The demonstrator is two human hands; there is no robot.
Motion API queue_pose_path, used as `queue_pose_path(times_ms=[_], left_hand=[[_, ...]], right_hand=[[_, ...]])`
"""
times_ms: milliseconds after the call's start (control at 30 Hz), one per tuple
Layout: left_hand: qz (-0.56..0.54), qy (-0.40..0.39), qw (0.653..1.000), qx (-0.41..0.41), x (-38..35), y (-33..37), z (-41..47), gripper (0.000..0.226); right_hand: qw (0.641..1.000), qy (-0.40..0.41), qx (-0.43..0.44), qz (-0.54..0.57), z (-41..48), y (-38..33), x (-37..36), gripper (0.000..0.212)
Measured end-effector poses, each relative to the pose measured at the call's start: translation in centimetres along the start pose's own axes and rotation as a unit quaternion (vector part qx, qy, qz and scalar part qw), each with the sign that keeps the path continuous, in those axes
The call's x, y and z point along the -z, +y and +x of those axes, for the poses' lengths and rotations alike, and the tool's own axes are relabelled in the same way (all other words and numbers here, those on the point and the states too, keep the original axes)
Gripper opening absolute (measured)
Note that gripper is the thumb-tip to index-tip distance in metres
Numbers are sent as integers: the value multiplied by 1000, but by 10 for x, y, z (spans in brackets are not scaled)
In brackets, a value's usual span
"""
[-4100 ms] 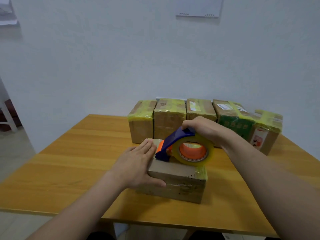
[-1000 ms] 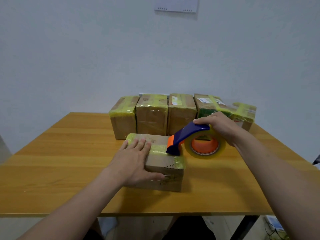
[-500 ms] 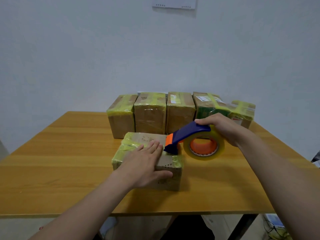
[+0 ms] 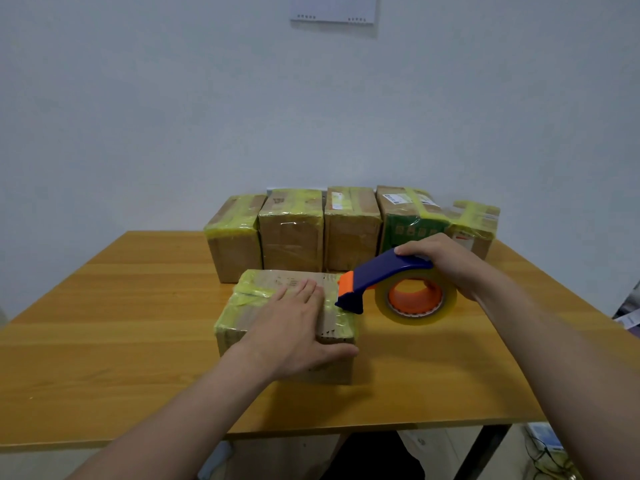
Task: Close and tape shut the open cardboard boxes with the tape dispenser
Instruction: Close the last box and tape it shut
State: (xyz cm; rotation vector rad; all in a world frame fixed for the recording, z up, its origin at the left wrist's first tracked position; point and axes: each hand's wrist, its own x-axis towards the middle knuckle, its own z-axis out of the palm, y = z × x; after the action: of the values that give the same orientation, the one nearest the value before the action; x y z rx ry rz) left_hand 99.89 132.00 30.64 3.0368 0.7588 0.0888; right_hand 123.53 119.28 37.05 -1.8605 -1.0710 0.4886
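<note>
Swung round a little on the light wooden surface (image 4: 121, 323) since a second ago: small brown cardboard box (image 4: 277, 280), near-left corner now further out to the left. Barely any change over the last half second. Left hand (image 4: 294, 327) shifted with it, now lying palm-down on the box top, fingers (image 4: 304, 292) straight and close together pointing away, thumb stretched along the near-right top edge. Pressing flat, not gripping. Box closed, bands of yellowish tape across the top and down the left side. Right hand (image 4: 446, 261) wrapped over the blue handle of the blue-and-orange tape dispenser (image 4: 381, 275), fingers (image 4: 412, 249) curled and clamped on it. Dispenser nose at the right edge of the box top, just right of the left fingertips; touching the cardboard or a hair above, cannot tell. Yellowish tape roll (image 4: 415, 299) on its orange core hanging just right of the box, low over the surface; contact with the wood unclear. Box near the middle of the surface, just in front of a row of five taped boxes (image 4: 292, 230) lined up against the pale wall. White sheet (image 4: 334, 8) fixed high on that wall.
</note>
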Motion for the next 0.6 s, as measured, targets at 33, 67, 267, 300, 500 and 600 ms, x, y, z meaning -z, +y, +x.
queue_pose_path(times_ms=[33,67,267,300,500,600], left_hand=[[-15,3,1000,-7,-1,4,2,122],[-23,5,1000,-14,-3,6,4,120],[-12,-10,1000,-25,-13,5,9,113],[-11,-11,1000,-24,-13,5,9,113],[-9,-2,1000,-29,-13,3,6,114],[-3,4,1000,-31,-14,2,6,115]], right_hand=[[1000,-4,-1,0,1,0,1,35],[1000,-9,-3,2,2,-1,1,37],[999,-29,-22,19,4,7,3,40],[999,-31,-25,24,3,9,4,41],[998,-41,-28,45,-3,24,11,43],[996,-43,-33,76,-8,30,20,42]])
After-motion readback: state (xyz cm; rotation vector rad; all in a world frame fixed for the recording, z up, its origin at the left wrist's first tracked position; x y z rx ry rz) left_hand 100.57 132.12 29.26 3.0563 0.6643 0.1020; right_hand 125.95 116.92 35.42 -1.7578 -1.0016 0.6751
